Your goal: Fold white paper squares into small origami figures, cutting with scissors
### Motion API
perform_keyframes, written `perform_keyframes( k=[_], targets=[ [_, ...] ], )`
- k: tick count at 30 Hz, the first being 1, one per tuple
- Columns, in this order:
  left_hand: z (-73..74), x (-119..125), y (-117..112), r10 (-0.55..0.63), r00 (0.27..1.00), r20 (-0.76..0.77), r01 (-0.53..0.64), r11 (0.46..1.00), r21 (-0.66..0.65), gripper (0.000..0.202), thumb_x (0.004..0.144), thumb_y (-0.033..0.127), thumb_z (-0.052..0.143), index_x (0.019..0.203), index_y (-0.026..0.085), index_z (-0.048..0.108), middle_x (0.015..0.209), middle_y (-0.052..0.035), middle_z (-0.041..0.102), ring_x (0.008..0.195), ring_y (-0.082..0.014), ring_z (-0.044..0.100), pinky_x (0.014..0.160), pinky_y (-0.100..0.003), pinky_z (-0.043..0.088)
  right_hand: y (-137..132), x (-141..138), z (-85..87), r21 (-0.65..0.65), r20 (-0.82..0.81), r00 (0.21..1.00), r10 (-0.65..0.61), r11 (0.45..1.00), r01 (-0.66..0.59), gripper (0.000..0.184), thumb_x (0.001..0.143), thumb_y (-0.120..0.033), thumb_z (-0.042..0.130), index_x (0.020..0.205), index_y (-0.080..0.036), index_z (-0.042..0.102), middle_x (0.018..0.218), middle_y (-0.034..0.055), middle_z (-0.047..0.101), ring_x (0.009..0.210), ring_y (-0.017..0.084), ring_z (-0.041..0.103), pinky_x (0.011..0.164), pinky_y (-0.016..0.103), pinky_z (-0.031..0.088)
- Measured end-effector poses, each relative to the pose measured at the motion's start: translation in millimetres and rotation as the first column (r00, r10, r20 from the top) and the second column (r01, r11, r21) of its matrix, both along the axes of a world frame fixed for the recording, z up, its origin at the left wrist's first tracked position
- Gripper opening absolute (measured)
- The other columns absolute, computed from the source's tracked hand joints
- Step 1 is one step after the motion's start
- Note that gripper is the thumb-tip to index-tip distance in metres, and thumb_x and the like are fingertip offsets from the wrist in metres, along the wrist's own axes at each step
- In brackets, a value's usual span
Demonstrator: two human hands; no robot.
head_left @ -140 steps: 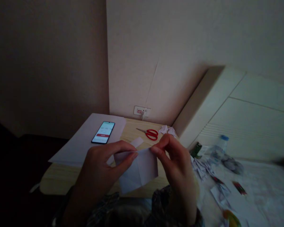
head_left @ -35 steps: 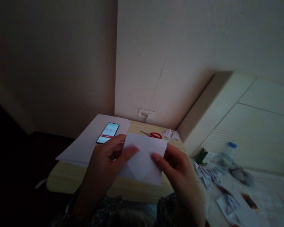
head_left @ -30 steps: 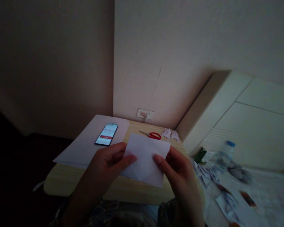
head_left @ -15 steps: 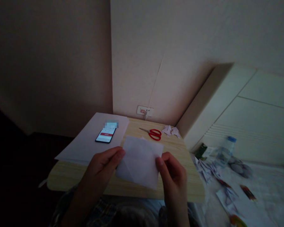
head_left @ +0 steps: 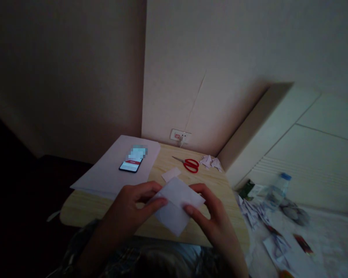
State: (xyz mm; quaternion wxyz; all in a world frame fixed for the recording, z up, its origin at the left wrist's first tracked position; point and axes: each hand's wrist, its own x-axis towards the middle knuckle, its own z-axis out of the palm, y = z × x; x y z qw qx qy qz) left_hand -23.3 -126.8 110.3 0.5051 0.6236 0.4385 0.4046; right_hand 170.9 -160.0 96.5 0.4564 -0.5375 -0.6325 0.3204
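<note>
Between my hands, above the front of the wooden table, is a white square of paper (head_left: 176,210), turned corner-up like a diamond with faint crease lines. My left hand (head_left: 139,202) pinches its left side, thumb on top and fingers behind. On the right side my right hand (head_left: 205,208) grips it the same way, its fingers partly hidden under the sheet. Just beyond the square lies a small white paper strip (head_left: 171,175) on the table (head_left: 214,189). Red-handled scissors (head_left: 190,165) rest farther back, blades toward the left.
A lit phone (head_left: 131,164) lies on a stack of white paper (head_left: 104,170) at the left. Folded paper pieces (head_left: 210,162) sit at the back right. Beside the table are a blue-capped bottle (head_left: 278,189) and more folded papers (head_left: 252,212). A wall socket (head_left: 180,136) holds a plug.
The paper square has been turned to a diamond, and my hands have moved closer together along its sides. The small strip behind it now shows more. The view has shifted slightly.
</note>
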Motion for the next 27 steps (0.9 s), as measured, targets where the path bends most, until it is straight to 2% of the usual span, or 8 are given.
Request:
perform_keyframes(
  k=[3, 6, 9, 12, 15, 18, 23, 27],
  targets=[
    [-4.7, -1, 3, -0.078, 0.992, -0.104, 0.089, 0.991, 0.099, 0.008, 0.073, 0.026, 0.069, 0.068, 0.020, 0.071, 0.065, 0.0017, 0.072, 0.064, -0.0155, 0.064, 0.060, -0.020, 0.047, 0, 2, 1.2, -0.021, 0.038, 0.999, 0.019, 1.000, -0.018, 0.010, 0.078, -0.030, 0.069, 0.077, -0.022, 0.063, 0.073, -0.0018, 0.064, 0.070, 0.017, 0.059, 0.063, 0.025, 0.045],
    [-2.3, 2, 1, 0.035, 0.999, -0.010, -0.034, 0.991, 0.126, 0.005, 0.069, 0.020, 0.071, 0.065, 0.021, 0.069, 0.066, 0.0030, 0.069, 0.065, -0.0137, 0.062, 0.062, -0.019, 0.046, 0, -4, -2.1, -0.011, 0.071, 0.996, 0.056, 0.998, -0.055, 0.013, 0.077, -0.030, 0.070, 0.069, -0.022, 0.064, 0.067, -0.0024, 0.061, 0.066, 0.016, 0.057, 0.061, 0.024, 0.044],
    [2.5, 6, -3, 0.114, 0.981, 0.158, -0.122, 0.992, 0.043, 0.005, 0.068, 0.019, 0.071, 0.066, 0.021, 0.067, 0.066, 0.0040, 0.066, 0.065, -0.0124, 0.061, 0.061, -0.018, 0.046, 0, -15, -6.3, 0.019, 0.038, 0.994, 0.103, 0.994, -0.103, 0.010, 0.075, -0.032, 0.073, 0.072, -0.023, 0.068, 0.071, -0.0016, 0.065, 0.069, 0.018, 0.060, 0.063, 0.026, 0.046],
    [2.9, 9, -6, 0.118, 0.957, 0.267, -0.108, 0.993, -0.050, 0.010, 0.066, 0.018, 0.070, 0.074, 0.021, 0.066, 0.069, 0.0035, 0.065, 0.064, -0.0122, 0.060, 0.058, -0.019, 0.045, -2, -23, -8.3, 0.030, -0.022, 0.994, 0.105, 0.994, -0.104, 0.014, 0.074, -0.037, 0.073, 0.070, -0.025, 0.068, 0.069, -0.0013, 0.064, 0.066, 0.019, 0.060, 0.061, 0.028, 0.046],
    [0.0, 12, -8, 0.115, 0.943, 0.312, -0.085, 0.990, -0.109, 0.028, 0.064, 0.019, 0.071, 0.090, 0.021, 0.064, 0.071, 0.0038, 0.063, 0.060, -0.0113, 0.058, 0.053, -0.018, 0.044, -4, -27, -8.2, 0.010, -0.057, 0.994, 0.090, 0.996, -0.089, 0.019, 0.073, -0.042, 0.073, 0.067, -0.024, 0.067, 0.065, -0.0011, 0.063, 0.063, 0.019, 0.059, 0.058, 0.028, 0.045],
    [-1.6, 12, -8, 0.124, 0.951, 0.284, -0.098, 0.990, -0.104, 0.035, 0.064, 0.020, 0.071, 0.098, 0.021, 0.061, 0.067, 0.0057, 0.060, 0.056, -0.0101, 0.055, 0.051, -0.018, 0.041, -4, -26, -6.7, -0.029, -0.077, 0.992, 0.098, 0.995, -0.100, 0.021, 0.073, -0.041, 0.074, 0.067, -0.023, 0.065, 0.065, -0.0017, 0.062, 0.065, 0.018, 0.059, 0.061, 0.027, 0.045],
    [-1.0, 12, -7, 0.121, 0.967, 0.225, -0.110, 0.992, -0.061, 0.032, 0.066, 0.019, 0.071, 0.096, 0.022, 0.062, 0.065, 0.0066, 0.059, 0.056, -0.0109, 0.055, 0.053, -0.019, 0.043, 1, -25, -3.5, -0.062, -0.129, 0.989, 0.073, 0.995, -0.081, 0.019, 0.076, -0.034, 0.068, 0.067, -0.020, 0.060, 0.064, -0.0020, 0.057, 0.065, 0.015, 0.053, 0.061, 0.025, 0.042],
    [-4.1, 14, -6, 0.138, 0.976, 0.166, -0.137, 0.990, -0.018, 0.019, 0.070, 0.022, 0.067, 0.089, 0.022, 0.067, 0.080, 0.0018, 0.067, 0.072, -0.0160, 0.062, 0.066, -0.022, 0.047, 5, -27, -2.4, -0.067, -0.132, 0.991, 0.009, 0.998, -0.018, 0.023, 0.077, -0.034, 0.065, 0.061, -0.020, 0.055, 0.059, -0.0023, 0.050, 0.060, 0.014, 0.048, 0.055, 0.024, 0.038]
  ],
)
